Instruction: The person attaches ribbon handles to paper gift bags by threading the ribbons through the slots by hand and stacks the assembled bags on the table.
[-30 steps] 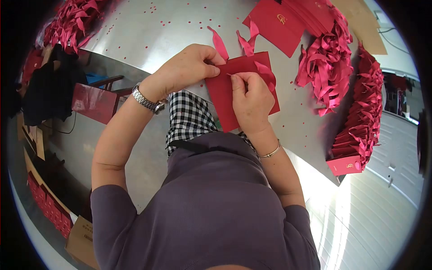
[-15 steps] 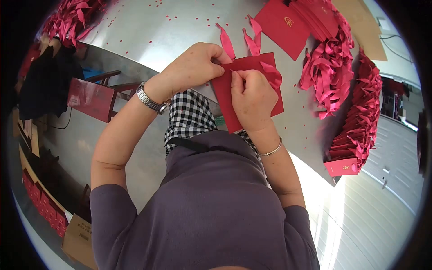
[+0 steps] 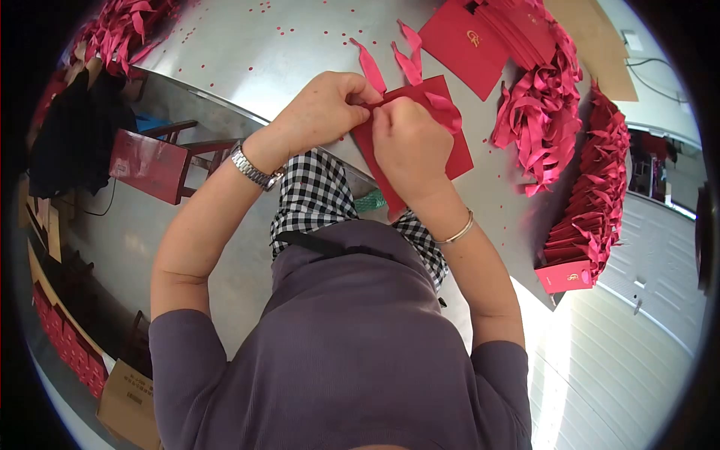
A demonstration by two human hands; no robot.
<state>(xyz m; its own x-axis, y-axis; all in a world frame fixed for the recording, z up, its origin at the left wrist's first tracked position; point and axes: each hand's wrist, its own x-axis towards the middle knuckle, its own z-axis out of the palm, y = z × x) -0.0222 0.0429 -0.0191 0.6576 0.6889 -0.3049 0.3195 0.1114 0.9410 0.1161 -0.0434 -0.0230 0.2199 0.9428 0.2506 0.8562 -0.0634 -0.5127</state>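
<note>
A flat red paper gift bag [image 3: 459, 156] lies at the table's near edge, partly over my lap, with pink-red ribbons at its upper side. My left hand [image 3: 324, 111] pinches at the bag's upper left corner, where one ribbon [image 3: 370, 69] sticks up beyond the fingers. Right beside those fingertips, my right hand [image 3: 414, 144] is closed over the bag. What its fingers hold looks like a ribbon end, mostly hidden by the fist. A second ribbon [image 3: 409, 60] stands up just behind the bag, and a loop of ribbon [image 3: 444, 112] curls over its right part.
Red bags with a gold mark [image 3: 466, 45] lie stacked behind, beside a heap of ribbons [image 3: 541, 135]. A long row of ribboned bags [image 3: 589, 195] lines the table's right edge. Red paper dots dot the metal table [image 3: 232, 52]. Another person's dark clothing [image 3: 67, 142] and a wooden stool [image 3: 150, 166] are at left.
My right hand has moved slightly up and left, closer to the left fingertips, and turned so its back faces up. The left hand has barely moved.
</note>
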